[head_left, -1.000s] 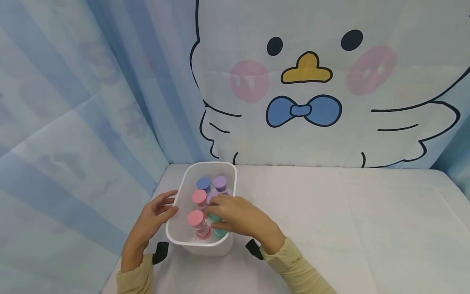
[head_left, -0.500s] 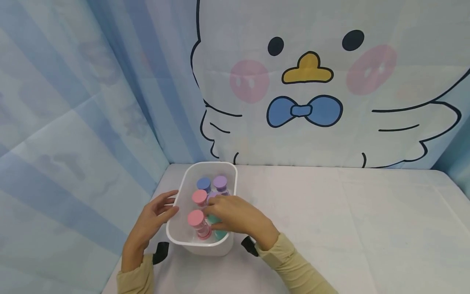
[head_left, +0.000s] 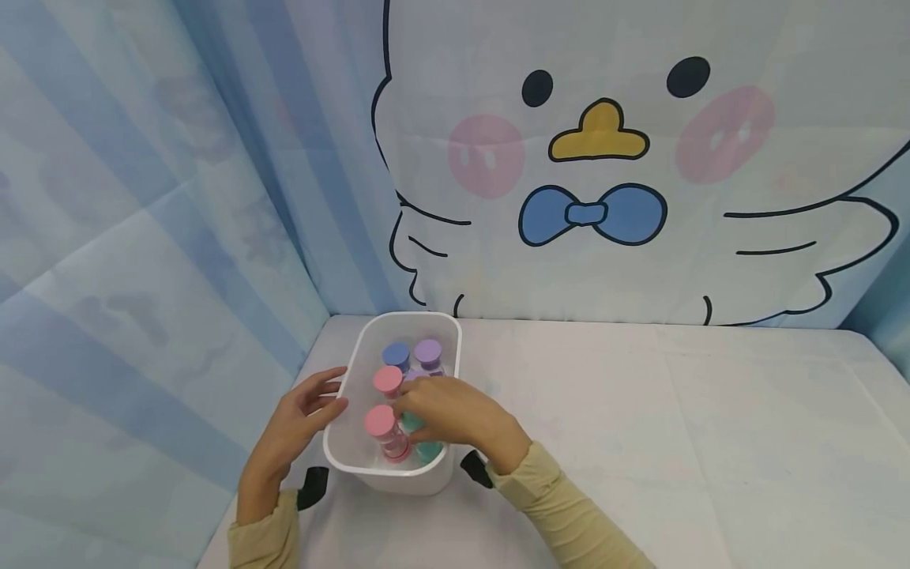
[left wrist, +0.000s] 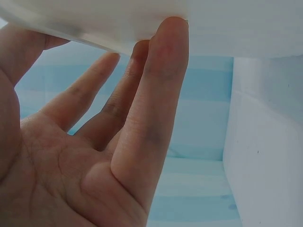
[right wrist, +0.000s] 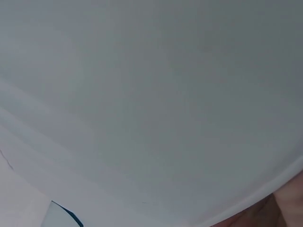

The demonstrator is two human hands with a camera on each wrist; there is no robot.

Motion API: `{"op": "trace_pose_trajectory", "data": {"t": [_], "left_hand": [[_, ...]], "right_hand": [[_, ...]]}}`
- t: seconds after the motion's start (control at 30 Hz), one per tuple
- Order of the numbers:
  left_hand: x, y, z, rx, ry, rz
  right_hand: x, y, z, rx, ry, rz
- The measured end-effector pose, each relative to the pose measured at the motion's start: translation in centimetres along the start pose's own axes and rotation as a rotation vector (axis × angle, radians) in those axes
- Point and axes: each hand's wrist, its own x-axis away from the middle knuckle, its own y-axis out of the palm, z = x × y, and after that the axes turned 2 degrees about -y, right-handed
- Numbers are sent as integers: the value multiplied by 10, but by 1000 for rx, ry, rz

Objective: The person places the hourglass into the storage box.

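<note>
A white plastic bin [head_left: 377,472] holds several sand timers with coloured caps. My right hand [head_left: 462,412] reaches over its right rim, fingers and thumb around a green sand timer [head_left: 412,422] that is mostly covered by the hand. Beside those fingers stand a front pink sand timer [head_left: 381,423] and another pink sand timer [head_left: 388,381]. Farther back are a blue sand timer [head_left: 396,355] and a purple one. My left hand [head_left: 295,419] rests against the bin's left side; in the left wrist view its extended fingers [left wrist: 165,52] touch the outer wall below the rim.
The bin stands on a white-covered table [head_left: 640,442], near its left edge. A striped blue curtain [head_left: 142,276] hangs close on the left, and a cartoon-printed cloth [head_left: 604,276] rises behind the table. The bin's wall fills most of the right wrist view.
My right wrist and forearm have shifted slightly left toward the bin, while the fingers stay among the sand timers. My left hand and the bin hold their places.
</note>
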Motion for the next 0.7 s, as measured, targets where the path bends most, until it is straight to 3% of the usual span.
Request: {"op": "trace_pose_trajectory", "data": {"t": [0.33,0.7], "left_hand": [[-1,0,-1,-8,-6,4],[2,1,-2,-8,42,4]], "right_hand": [[-3,3,2,-13,11,-2],[0,2,2,-28,31,14]]}}
